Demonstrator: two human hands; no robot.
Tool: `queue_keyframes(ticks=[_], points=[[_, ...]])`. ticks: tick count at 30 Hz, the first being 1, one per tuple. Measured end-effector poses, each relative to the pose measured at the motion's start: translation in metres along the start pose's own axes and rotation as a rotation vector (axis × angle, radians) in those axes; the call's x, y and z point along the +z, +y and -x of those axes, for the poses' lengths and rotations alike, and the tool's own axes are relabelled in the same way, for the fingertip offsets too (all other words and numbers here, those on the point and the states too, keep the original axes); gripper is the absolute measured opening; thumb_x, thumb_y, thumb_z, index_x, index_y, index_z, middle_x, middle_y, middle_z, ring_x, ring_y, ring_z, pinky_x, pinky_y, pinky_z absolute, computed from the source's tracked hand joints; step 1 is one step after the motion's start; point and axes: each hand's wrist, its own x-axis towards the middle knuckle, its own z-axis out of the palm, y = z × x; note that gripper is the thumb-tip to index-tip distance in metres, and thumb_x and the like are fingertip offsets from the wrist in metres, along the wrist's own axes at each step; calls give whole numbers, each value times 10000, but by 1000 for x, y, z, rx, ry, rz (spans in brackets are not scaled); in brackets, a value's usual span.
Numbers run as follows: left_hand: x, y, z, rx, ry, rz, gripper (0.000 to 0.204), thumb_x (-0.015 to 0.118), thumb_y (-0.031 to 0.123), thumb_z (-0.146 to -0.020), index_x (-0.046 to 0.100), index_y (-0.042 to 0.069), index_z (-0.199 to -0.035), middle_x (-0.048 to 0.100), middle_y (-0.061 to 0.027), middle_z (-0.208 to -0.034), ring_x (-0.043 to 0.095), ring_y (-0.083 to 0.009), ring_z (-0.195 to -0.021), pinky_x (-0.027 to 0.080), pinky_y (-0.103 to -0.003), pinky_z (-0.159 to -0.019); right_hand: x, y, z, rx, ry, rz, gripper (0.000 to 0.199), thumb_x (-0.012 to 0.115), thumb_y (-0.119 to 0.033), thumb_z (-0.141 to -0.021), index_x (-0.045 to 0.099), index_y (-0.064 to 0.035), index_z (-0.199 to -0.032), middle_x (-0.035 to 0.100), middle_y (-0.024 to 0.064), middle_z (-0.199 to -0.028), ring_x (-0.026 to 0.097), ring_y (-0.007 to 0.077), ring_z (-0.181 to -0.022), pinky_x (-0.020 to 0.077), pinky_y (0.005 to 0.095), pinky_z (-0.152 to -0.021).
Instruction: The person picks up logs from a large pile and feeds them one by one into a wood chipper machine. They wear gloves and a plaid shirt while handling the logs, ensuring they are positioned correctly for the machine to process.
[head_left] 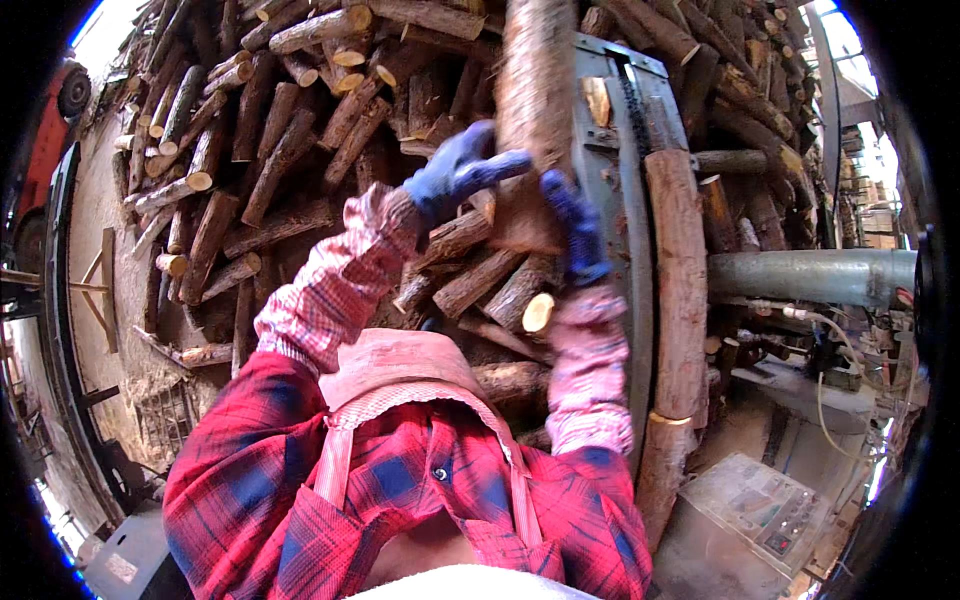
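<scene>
A thick log (537, 95), blurred, stands out lengthwise away from me, and its far end runs past the top of the view. My left hand (458, 172), in a blue-purple glove, presses on its left side, with a digit stretched across the bark. On the other side, my right hand (578, 225), gloved alike, lies against the log's right edge near the near end. Both hands clasp the log between them. What bears its far part is out of sight. Close to my right hand runs a grey metal conveyor trough (632, 230) with a chain in it.
Many cut logs (290, 160) lie heaped ahead and beneath my hands. Right of the trough, bark-covered logs (677, 290) lie end to end. A grey-green pipe (810, 277) and a dusty control box (765, 515) stand at the right. A red vehicle (48, 140) is far left.
</scene>
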Motion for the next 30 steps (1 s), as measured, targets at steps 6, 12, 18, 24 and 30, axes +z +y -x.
queue_keyframes(ticks=[6,12,18,24,30], points=[[26,51,0,117,216,-147,774,731,320,-819,326,-3,-1394,504,-174,-1296,476,-234,-1204,392,-349,-1019,-130,-113,-98,-343,77,611,679,798,-281,-740,482,5,-1268,579,103,-1191,568,187,-1028,443,311,-928],[22,-42,52,-268,297,43,779,756,309,-799,339,9,-1383,510,-160,-1291,491,-230,-1195,388,-358,-1018,-209,-111,-155,-132,249,1357,1049,845,-394,-609,299,25,-1401,501,247,-1298,532,339,-1160,423,383,-977],[-20,-161,208,-817,466,-235,899,745,462,-744,341,-10,-1393,492,-218,-1327,467,-300,-1242,372,-381,-1035,-222,-44,-157,-75,154,1598,1098,786,-482,-610,221,-80,-1461,424,282,-1362,466,412,-1224,387,415,-1028],[-31,-196,295,-1114,630,-359,797,718,473,-738,473,-35,-1301,538,-236,-1276,510,-344,-1204,402,-382,-1005,-281,-49,-115,-208,154,1609,1111,789,-476,-625,199,-18,-1447,355,261,-1415,398,394,-1284,338,398,-1074],[-65,-268,386,-1303,733,-92,566,699,425,-756,644,-69,-1028,667,-198,-1023,637,-293,-947,483,-375,-811,-111,-30,-85,-511,43,1623,706,740,-389,-709,501,5,-1244,560,244,-1169,551,391,-1066,445,427,-936]])
